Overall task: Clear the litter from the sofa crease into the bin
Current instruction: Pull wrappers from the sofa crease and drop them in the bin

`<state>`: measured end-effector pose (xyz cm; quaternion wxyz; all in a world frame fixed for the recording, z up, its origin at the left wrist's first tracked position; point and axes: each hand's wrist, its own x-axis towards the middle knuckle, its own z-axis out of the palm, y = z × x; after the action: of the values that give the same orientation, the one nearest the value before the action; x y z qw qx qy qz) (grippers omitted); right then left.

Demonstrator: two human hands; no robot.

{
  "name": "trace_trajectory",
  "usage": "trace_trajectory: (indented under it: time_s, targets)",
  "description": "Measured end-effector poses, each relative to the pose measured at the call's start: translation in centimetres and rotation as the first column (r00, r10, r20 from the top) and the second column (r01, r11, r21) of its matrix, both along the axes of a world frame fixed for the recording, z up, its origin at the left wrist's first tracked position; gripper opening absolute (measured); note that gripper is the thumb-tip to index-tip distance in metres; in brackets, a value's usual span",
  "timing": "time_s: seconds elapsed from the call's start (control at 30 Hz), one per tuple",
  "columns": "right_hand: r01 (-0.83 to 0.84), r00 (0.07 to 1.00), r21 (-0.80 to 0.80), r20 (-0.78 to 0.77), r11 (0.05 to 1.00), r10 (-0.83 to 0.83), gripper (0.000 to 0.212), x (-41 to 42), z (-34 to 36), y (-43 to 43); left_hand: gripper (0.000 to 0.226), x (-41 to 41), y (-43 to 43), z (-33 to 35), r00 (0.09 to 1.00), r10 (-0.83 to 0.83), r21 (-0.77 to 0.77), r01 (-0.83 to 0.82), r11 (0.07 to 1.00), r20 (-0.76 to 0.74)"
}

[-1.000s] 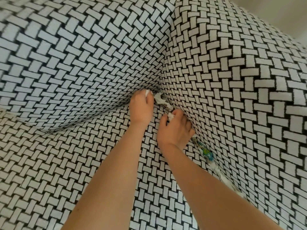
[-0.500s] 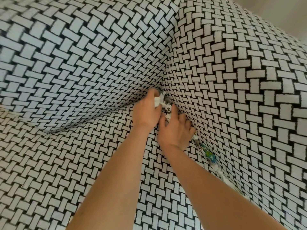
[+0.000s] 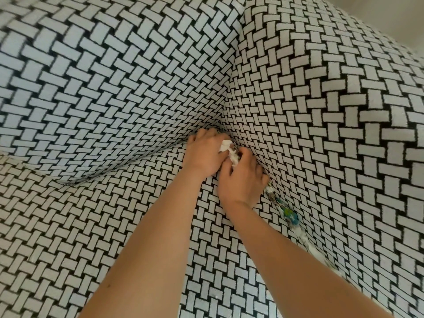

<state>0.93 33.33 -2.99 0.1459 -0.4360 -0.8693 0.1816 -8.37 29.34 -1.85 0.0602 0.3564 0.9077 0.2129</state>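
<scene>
Here, left hand (image 3: 204,154) and right hand (image 3: 243,180) pinch litter (image 3: 226,145) on black-and-white woven sofa (image 3: 114,88).

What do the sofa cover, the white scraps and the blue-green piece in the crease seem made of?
Sofa cover: matte woven or stretch fabric; its basket-weave print curves and stretches without creasing. White scraps: likely tissue paper, matte, crumpled, torn edges. Blue-green piece: perhaps printed plastic wrapper; too small to confirm.

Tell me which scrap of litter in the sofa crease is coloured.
The blue-green scrap beside the right hand; the crumpled paper in the left hand and the loose scraps nearer you are white.
</scene>
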Motion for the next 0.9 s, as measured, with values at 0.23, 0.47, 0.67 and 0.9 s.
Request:
trace_trajectory:
  time_s: [0.23,0.47,0.67,0.9]
  targets:
    - [-0.048,0.996,0.01,0.076,0.999,0.048,0.047,0.0,0.3,0.2,0.017,0.0,-0.4,-0.2,0.989,0.092,0.255,-0.12,0.959,0.12]
    - [-0.119,0.973,0.025,0.201,0.993,0.112,0.058,-0.6,0.3,0.3,0.02,-0.3,-1.4,0.2,0.933,0.332,0.372,-0.36,0.856,0.141]
    - [-0.088,0.983,-0.013,0.163,0.996,0.089,0.05,-0.9,0.5,0.5,0.02,0.1,-2.4,0.5,0.951,0.303,0.335,-0.304,0.892,0.055]
    - [-0.11,0.979,0.02,0.174,0.994,0.105,0.059,-1.0,0.2,0.6,0.018,0.3,-3.0,0.3,0.997,0.047,0.16,-0.038,0.986,-0.057]
